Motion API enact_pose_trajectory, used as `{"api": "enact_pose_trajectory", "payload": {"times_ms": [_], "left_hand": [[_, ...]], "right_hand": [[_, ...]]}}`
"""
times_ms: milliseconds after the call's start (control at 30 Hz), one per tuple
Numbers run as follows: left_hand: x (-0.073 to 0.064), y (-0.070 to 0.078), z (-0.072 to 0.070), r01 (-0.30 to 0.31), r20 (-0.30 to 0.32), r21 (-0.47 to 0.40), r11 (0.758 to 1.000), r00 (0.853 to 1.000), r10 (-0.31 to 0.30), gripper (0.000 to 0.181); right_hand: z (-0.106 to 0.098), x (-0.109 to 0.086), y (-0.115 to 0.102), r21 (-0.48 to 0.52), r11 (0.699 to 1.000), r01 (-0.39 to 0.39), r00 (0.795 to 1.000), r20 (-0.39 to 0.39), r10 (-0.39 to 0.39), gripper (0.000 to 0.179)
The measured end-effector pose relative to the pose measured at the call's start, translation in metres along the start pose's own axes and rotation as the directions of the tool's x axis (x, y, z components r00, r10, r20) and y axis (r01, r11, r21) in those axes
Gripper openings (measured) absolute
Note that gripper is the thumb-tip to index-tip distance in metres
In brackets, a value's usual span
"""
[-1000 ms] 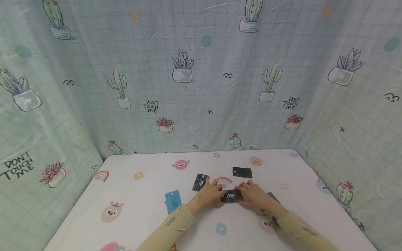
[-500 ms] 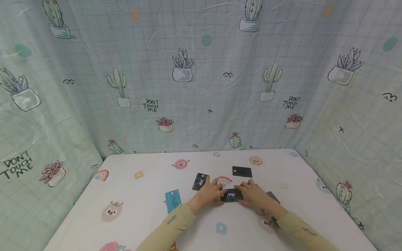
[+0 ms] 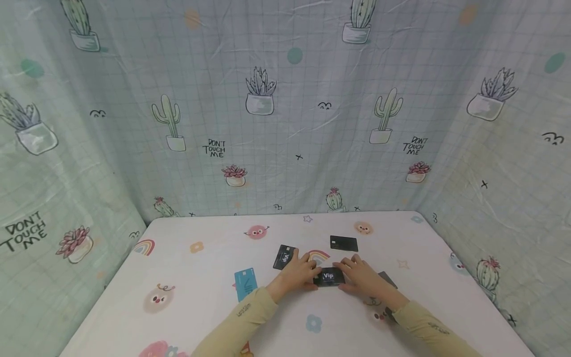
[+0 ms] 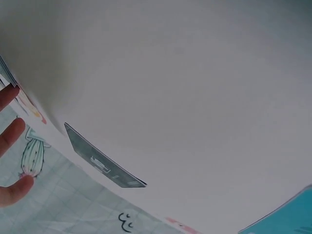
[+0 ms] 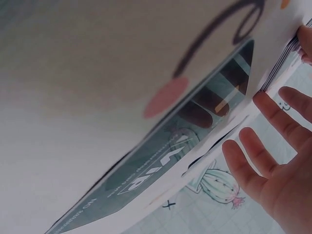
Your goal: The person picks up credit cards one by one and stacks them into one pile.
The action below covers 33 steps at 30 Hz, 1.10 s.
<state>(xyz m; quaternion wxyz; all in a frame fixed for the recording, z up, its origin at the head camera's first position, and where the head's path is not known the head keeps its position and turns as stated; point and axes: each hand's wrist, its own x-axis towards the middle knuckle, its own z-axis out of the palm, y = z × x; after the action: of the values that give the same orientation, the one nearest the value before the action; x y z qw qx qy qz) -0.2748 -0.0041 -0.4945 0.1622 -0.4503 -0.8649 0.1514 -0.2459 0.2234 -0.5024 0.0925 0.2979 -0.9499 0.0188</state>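
Observation:
A small stack of black "Vip" cards [image 3: 329,276] lies near the middle of the white table, between both hands. My left hand [image 3: 296,271] pinches its left end with finger and thumb. At the right end, my right hand [image 3: 362,275] grips it the same way. The right wrist view shows the stack's layered edge [image 5: 279,68] against the fingertips, the other fingers spread apart. Only a corner of the stack [image 4: 7,73] appears in the left wrist view. Close behind the left hand lies another black Vip card [image 3: 283,258], partly covered by its fingers.
A blue card [image 3: 246,284] lies beside the left forearm. Farther back is a black card [image 3: 344,243]. A dark card [image 3: 387,279] sits beyond the right wrist, and another dark card [image 3: 390,314] is mostly hidden by the right sleeve. Patterned cloth [image 3: 285,148] surrounds the table.
Both hands stay at the ends of the card stack with no clear movement. The head view has shifted very slightly.

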Motion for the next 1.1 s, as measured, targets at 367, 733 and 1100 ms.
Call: {"api": "enact_pose_trajectory", "payload": {"times_ms": [367,733,1100], "left_hand": [[0.0018,-0.0016,0.0008,0.016,0.024,-0.024,1.0,1.0,-0.015,0.05],[-0.0003,-0.0004,0.003,0.02,0.019,-0.036,0.999,1.0,-0.019,0.051],[-0.0028,0.0021,0.0018,0.028,0.008,-0.043,0.999,1.0,-0.027,0.053]], "right_hand": [[-0.0029,0.0035,0.0009,0.027,0.999,-0.029,0.999,0.031,0.029,0.056],[-0.0001,0.0024,0.0015,0.042,0.998,-0.048,0.998,0.04,0.047,0.056],[-0.0058,0.0052,-0.0012,0.048,0.996,-0.073,0.994,0.089,0.068,0.058]]}}
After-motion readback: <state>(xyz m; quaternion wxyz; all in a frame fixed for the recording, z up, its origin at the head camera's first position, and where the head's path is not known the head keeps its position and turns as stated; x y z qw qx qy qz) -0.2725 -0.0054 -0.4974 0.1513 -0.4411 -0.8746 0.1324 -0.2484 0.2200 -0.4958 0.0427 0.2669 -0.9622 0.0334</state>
